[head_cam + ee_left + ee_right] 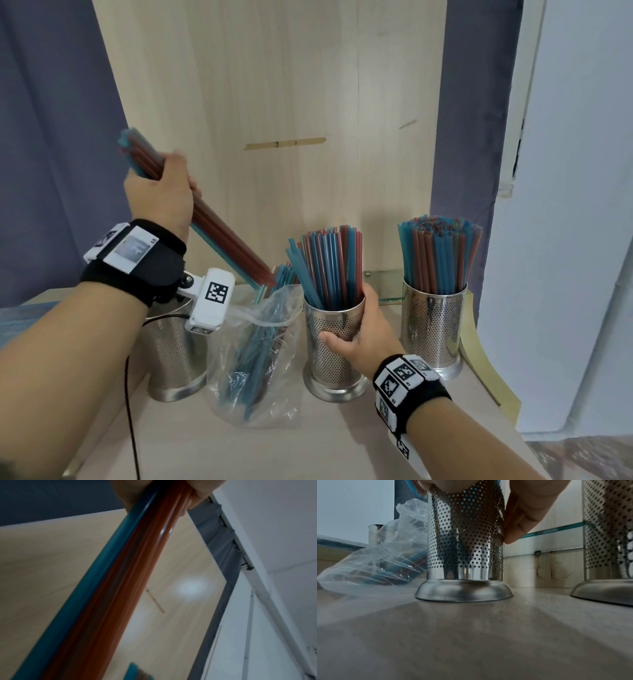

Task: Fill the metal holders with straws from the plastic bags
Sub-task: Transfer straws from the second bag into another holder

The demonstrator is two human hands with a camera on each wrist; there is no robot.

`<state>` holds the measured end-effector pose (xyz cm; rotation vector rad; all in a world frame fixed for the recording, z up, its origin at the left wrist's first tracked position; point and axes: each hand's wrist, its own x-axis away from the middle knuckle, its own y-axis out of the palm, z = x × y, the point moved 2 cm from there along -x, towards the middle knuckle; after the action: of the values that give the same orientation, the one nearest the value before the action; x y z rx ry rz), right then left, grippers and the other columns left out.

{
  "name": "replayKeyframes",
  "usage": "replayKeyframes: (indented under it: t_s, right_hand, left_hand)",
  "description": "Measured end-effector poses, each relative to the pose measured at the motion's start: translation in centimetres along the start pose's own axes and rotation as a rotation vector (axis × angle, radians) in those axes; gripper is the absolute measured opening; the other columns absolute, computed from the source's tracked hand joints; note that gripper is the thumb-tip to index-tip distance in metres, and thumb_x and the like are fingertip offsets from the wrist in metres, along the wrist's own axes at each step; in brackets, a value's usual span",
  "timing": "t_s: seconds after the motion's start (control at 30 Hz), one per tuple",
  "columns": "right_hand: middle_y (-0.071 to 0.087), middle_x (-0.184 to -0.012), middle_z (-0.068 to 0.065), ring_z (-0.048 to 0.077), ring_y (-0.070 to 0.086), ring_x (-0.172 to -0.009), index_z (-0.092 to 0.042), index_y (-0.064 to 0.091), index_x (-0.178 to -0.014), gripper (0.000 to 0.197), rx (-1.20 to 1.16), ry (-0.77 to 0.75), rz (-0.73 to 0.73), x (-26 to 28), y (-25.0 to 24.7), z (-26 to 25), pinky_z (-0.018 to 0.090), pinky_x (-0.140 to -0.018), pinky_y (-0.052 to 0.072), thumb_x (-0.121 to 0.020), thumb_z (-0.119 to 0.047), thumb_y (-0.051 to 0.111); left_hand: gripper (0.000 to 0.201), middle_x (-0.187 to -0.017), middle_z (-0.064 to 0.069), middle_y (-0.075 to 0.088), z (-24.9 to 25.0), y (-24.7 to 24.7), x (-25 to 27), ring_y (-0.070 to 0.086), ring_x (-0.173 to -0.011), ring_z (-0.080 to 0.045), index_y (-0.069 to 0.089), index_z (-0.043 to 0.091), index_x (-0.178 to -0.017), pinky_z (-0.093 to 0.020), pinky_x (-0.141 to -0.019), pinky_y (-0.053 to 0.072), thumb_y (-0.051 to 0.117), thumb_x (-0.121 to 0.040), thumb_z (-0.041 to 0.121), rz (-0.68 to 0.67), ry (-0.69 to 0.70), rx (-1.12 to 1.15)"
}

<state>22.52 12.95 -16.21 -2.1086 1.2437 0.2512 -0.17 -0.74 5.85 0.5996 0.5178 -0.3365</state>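
The step in hand is the transfer of a fresh bunch of straws point(219, 226) from the plastic bag point(255, 363) toward a holder. The left hand point(161, 197) is closed firmly round this bunch of red and blue straws near its upper end; the bunch slants down to the right, its lower tips just above the open mouth of the bag and not yet over any holder. The left wrist view confirms fingers point(197, 500) wrapped round the bunch. The right hand point(359, 337) grips the middle holder point(330, 356) by its perforated wall, thumb at the front and fingers round the far side, steadying it on the table point(308, 452); its base sits flat in the right wrist view. This holder is partly filled, its straws leaning left with room left on the near side. The right holder point(433, 329) stands packed and upright. The left holder point(171, 356) stands behind the left forearm; its contents are hidden, so its fill cannot be told. The bag, between the left and middle holders, holds more straws. In my judgement the next move calls for lifting the bunch clear of the bag, swinging it upright over the middle holder and lowering the tips into the open gap without catching the straws already standing there.
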Motion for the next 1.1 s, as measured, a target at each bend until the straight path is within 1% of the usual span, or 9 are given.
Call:
replayKeyframes:
  t_s: [0.17,0.27,0.37,0.47,0.57,0.73,0.87,0.93,1.1]
  right_hand:
    - [0.052,-0.134,-0.017,0.005,0.052,-0.124,-0.045,0.021,-0.140,0.100,0.007,0.013,-0.001,0.0,0.0,0.1,0.033,-0.106,0.046,-0.062,-0.058,0.082]
    - [0.053,-0.133,-0.017,0.005,0.052,-0.124,-0.046,0.022,-0.138,0.098,0.002,0.010,0.001,0.0,0.0,0.0,0.032,-0.106,0.046,-0.062,-0.057,0.082]
    - [0.054,-0.130,-0.017,0.005,0.053,-0.122,-0.046,0.023,-0.137,0.096,-0.001,0.009,0.004,0.0,0.0,0.0,0.029,-0.104,0.046,-0.062,-0.056,0.082]
    - [0.054,-0.128,-0.019,0.004,0.054,-0.119,-0.052,0.021,-0.133,0.093,-0.009,0.013,-0.003,0.1,-0.1,-0.1,0.027,-0.101,0.046,-0.063,-0.055,0.083]
    - [0.055,-0.125,-0.020,0.003,0.056,-0.116,-0.058,0.017,-0.126,0.091,-0.015,0.007,0.001,0.1,-0.1,-0.3,0.026,-0.100,0.047,-0.062,-0.056,0.081]
    - [0.054,-0.128,-0.021,0.001,0.054,-0.119,-0.062,0.014,-0.125,0.092,-0.033,0.003,0.007,0.1,-0.2,-0.3,0.025,-0.104,0.045,-0.061,-0.056,0.081]
    - [0.053,-0.130,-0.020,0.002,0.053,-0.121,-0.055,0.018,-0.134,0.096,-0.036,0.006,0.002,0.1,-0.1,-0.1,0.027,-0.105,0.045,-0.061,-0.057,0.081]
    - [0.053,-0.130,-0.020,0.003,0.053,-0.121,-0.050,0.020,-0.136,0.098,-0.029,0.005,0.006,0.0,-0.1,-0.1,0.028,-0.105,0.045,-0.060,-0.057,0.081]
    - [0.053,-0.131,-0.018,0.001,0.051,-0.123,-0.048,0.019,-0.138,0.099,-0.031,0.002,0.007,0.1,-0.2,-0.2,0.026,-0.106,0.044,-0.062,-0.054,0.082]
  left_hand:
    - [0.017,-0.052,0.005,0.045,2.2,1.3,0.4,0.045,-0.045,-0.011,0.044,0.012,-0.084,-0.027,-0.052,0.044,0.061,-0.086,0.016,-0.049,-0.019,0.181]
    - [0.021,-0.052,0.003,0.044,2.2,2.5,1.4,0.044,-0.044,-0.011,0.045,0.014,-0.077,-0.027,-0.052,0.043,0.060,-0.091,0.013,-0.080,-0.101,0.243]
    - [0.031,-0.045,0.005,0.046,1.2,3.9,3.1,0.044,-0.041,-0.011,0.044,0.015,-0.066,-0.026,-0.051,0.041,0.058,-0.093,0.012,-0.109,-0.201,0.238]
    - [0.029,-0.047,0.004,0.049,-0.8,4.7,4.9,0.047,-0.044,-0.014,0.046,0.015,-0.066,-0.026,-0.051,0.043,0.058,-0.092,0.014,-0.150,-0.242,0.173]
    - [0.022,-0.048,0.005,0.052,-2.6,4.9,6.5,0.050,-0.049,-0.016,0.050,0.013,-0.069,-0.028,-0.055,0.046,0.058,-0.089,0.016,-0.188,-0.222,0.068]
    - [0.008,-0.053,0.001,0.056,-3.7,4.9,9.0,0.052,-0.044,-0.007,0.054,0.003,-0.088,-0.021,-0.048,0.047,0.057,-0.091,0.009,-0.187,-0.100,-0.066]
    - [0.011,-0.072,0.000,0.064,-4.1,4.8,10.9,0.064,-0.062,-0.008,0.057,0.017,-0.084,-0.029,-0.066,0.057,0.067,-0.088,0.018,-0.288,-0.033,-0.147]
    - [0.017,-0.075,0.008,0.063,-4.2,5.0,11.5,0.063,-0.064,0.002,0.054,0.023,-0.083,-0.021,-0.069,0.054,0.070,-0.085,0.018,-0.357,0.014,-0.199]
    - [0.025,-0.083,0.008,0.066,-5.4,5.4,12.0,0.065,-0.075,-0.001,0.056,0.018,-0.097,-0.027,-0.077,0.055,0.075,-0.082,0.026,-0.416,0.022,-0.338]
